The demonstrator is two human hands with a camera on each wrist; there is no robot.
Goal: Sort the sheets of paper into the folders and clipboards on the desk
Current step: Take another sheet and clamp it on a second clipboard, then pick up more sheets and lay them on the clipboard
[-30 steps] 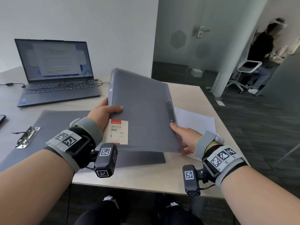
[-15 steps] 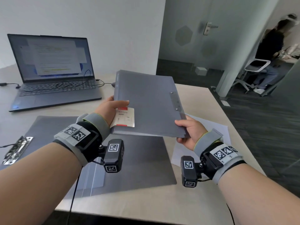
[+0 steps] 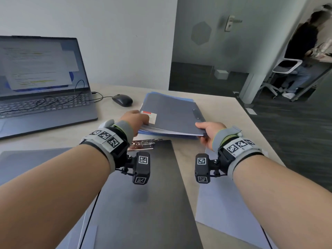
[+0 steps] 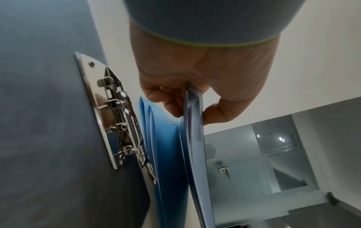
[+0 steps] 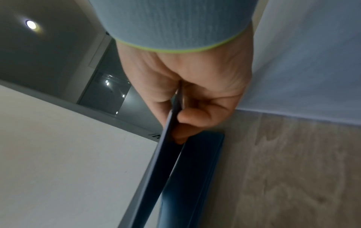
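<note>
Nearest you, a dark grey clipboard with a chrome clip (image 3: 142, 203) lies flat on the pale wooden table (image 3: 224, 112). Beyond it, your left hand (image 3: 135, 119) and right hand (image 3: 209, 132) pinch opposite near corners of a grey plastic folder (image 3: 172, 115), probably to lay it square on the blue folder (image 4: 168, 154) beneath. Its red-and-white label (image 3: 150, 116) is too blurred to read.

An office: pale wooden desk (image 3: 221, 112) bearing an open laptop (image 3: 41, 90) and mouse (image 3: 122, 100) left of the gripped grey folder (image 3: 172, 117), a clipboard (image 3: 143, 203) nearer than it; beyond, a glass door with lever handle (image 3: 230, 22) and a seated person (image 3: 301, 51) on a swivel chair (image 3: 280, 72)
</note>
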